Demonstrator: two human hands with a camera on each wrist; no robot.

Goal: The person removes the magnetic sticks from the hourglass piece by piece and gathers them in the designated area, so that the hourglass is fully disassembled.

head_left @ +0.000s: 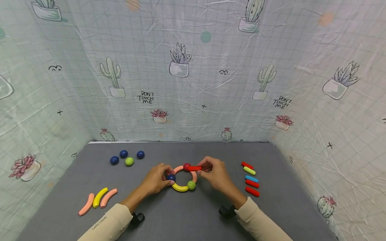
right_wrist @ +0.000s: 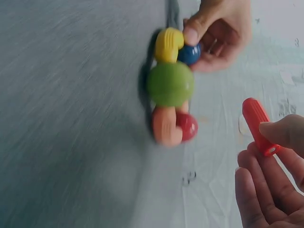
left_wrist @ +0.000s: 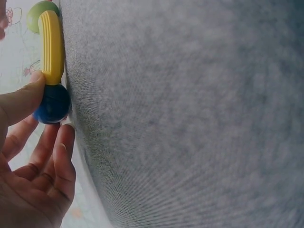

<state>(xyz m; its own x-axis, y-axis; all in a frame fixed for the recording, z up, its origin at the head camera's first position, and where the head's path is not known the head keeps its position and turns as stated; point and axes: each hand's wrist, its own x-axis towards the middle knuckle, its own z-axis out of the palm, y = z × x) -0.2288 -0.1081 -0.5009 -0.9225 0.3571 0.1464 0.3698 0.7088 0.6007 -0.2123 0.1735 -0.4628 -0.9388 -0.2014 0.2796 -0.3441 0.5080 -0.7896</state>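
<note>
A ring of curved rods and balls lies on the grey table. It has a yellow curved rod (head_left: pixel 180 188), two pink curved rods (head_left: pixel 178 169), a blue ball (head_left: pixel 171 177), a green ball (head_left: pixel 191 185) and a red ball (head_left: pixel 187 167). My left hand (head_left: pixel 155 179) pinches the blue ball at the ring's left side, its thumb at the joint with the yellow rod (left_wrist: pixel 52 50). Between thumb and fingers, my right hand (head_left: pixel 214 172) holds a straight red rod (right_wrist: pixel 259 126). In the head view this rod overlaps the red ball; the right wrist view shows it apart from the ring.
At the back left sit three blue balls (head_left: pixel 123 154) and one green ball (head_left: pixel 129 161). Two pink curved rods (head_left: pixel 86 204) and a yellow one (head_left: pixel 100 197) lie at the front left. Several short straight rods (head_left: pixel 252 183) form a column on the right. A printed cloth (head_left: pixel 187 90) stands behind.
</note>
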